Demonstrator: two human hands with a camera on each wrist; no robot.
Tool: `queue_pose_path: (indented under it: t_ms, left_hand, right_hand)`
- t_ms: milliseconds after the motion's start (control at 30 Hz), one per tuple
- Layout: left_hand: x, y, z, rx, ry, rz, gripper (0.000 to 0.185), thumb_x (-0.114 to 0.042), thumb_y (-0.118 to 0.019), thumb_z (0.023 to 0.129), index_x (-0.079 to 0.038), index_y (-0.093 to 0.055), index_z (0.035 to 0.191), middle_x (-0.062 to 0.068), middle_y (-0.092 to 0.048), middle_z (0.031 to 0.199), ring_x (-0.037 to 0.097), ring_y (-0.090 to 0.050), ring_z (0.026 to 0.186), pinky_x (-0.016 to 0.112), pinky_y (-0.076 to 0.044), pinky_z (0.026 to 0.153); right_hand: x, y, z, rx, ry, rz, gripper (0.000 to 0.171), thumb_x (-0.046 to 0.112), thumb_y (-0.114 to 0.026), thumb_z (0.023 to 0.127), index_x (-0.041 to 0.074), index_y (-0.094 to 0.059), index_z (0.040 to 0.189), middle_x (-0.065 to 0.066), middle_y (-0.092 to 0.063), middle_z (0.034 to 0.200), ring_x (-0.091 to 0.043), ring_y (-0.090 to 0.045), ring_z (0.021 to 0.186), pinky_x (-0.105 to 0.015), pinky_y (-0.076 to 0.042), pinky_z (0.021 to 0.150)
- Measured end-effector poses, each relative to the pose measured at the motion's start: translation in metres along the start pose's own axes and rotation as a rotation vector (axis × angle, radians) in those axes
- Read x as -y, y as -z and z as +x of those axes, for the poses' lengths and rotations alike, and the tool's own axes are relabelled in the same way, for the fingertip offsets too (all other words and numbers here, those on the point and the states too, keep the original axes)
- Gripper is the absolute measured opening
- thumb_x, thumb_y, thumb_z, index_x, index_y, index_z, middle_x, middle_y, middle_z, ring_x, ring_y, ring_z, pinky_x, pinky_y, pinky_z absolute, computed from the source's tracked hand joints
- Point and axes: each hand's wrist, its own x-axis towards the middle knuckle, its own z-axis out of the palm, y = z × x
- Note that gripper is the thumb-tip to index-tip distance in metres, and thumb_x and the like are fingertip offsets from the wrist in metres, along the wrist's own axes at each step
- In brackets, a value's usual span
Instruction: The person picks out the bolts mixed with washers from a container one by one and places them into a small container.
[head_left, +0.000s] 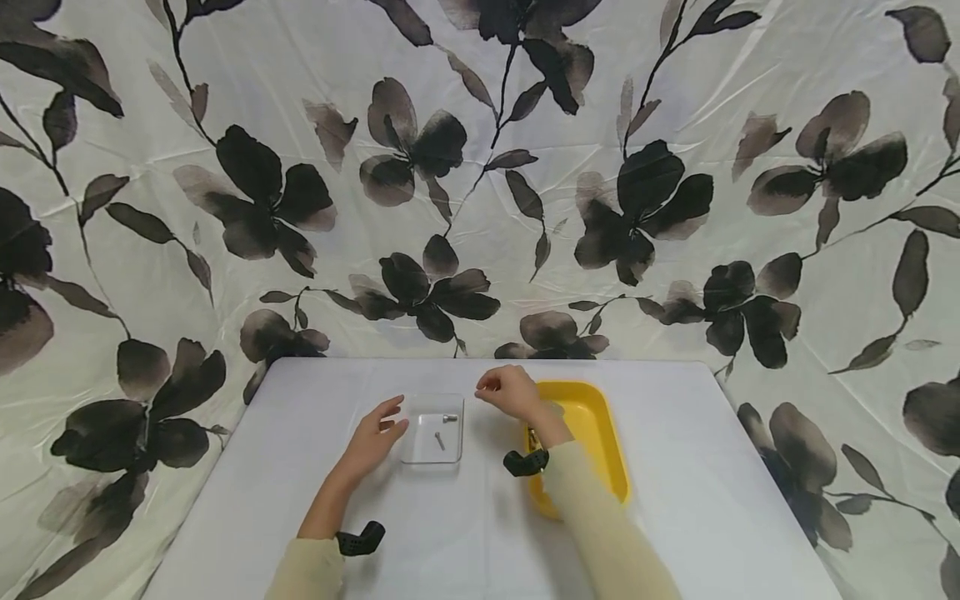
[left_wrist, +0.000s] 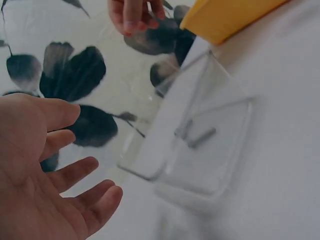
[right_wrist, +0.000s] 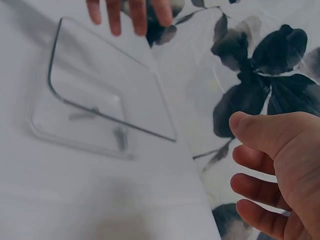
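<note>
A clear square box stands on the table with two small metal pieces in it. One is a short bolt-like piece with a thicker end; the other, a thin screw-like piece, lies nearer the front. At the box's left wall, my left hand has its fingers spread and loosely bent, holding nothing. My right hand hovers between the box and the yellow tray, its forearm crossing the tray's left side. In the right wrist view, that hand's thumb stands apart from its loosely curled fingers, with nothing between them.
Small brassy pieces show in the tray beside the right wrist, partly covered by the arm. A white cloth covers the table. Behind its far edge hangs a floral curtain. Each wrist wears a black device.
</note>
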Motion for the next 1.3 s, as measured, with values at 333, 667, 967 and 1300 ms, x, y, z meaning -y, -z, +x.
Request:
queue_pose_path:
  t_ms: [333, 667, 967, 1300]
  left_hand:
    - [-0.052, -0.010, -0.001, 0.147, -0.137, 0.027, 0.051, -0.020, -0.059, 0.098, -0.012, -0.043, 0.146, 0.020, -0.046, 0.141, 0.040, -0.048, 0.124, 0.053, -0.046, 0.096]
    - [-0.067, -0.046, 0.001, 0.261, -0.112, -0.085, 0.053, -0.019, -0.059, 0.098, -0.016, -0.041, 0.148, 0.017, -0.050, 0.136, 0.032, -0.054, 0.115, 0.044, -0.052, 0.089]
    - [-0.059, -0.100, 0.004, 0.330, 0.003, -0.210, 0.060, -0.030, -0.065, 0.095, -0.023, -0.039, 0.149, 0.016, -0.047, 0.138, 0.029, -0.058, 0.112, 0.036, -0.056, 0.085]
    - [-0.048, -0.139, -0.001, 0.386, 0.050, -0.296, 0.075, -0.023, -0.071, 0.091, -0.018, -0.031, 0.153, 0.023, -0.044, 0.140, 0.029, -0.061, 0.106, 0.040, -0.057, 0.082]
  right_hand:
    - [-0.023, 0.039, -0.017, -0.044, -0.048, -0.003, 0.010, 0.022, -0.072, 0.090, 0.014, -0.075, 0.094, 0.005, -0.063, 0.079, -0.014, -0.055, 0.073, -0.027, -0.051, 0.065]
    - [-0.046, 0.053, -0.034, -0.055, -0.084, 0.012, 0.009, 0.016, -0.070, 0.090, 0.009, -0.075, 0.094, 0.002, -0.067, 0.084, -0.014, -0.059, 0.077, -0.033, -0.053, 0.075]
    - [-0.086, 0.038, -0.051, -0.050, -0.151, 0.023, 0.008, 0.019, -0.073, 0.089, 0.011, -0.075, 0.089, 0.004, -0.068, 0.081, -0.013, -0.058, 0.073, -0.030, -0.052, 0.069]
    - [-0.106, 0.013, -0.069, -0.029, -0.193, 0.102, 0.005, 0.014, -0.074, 0.088, 0.011, -0.074, 0.085, 0.003, -0.066, 0.078, -0.015, -0.054, 0.070, -0.027, -0.050, 0.065]
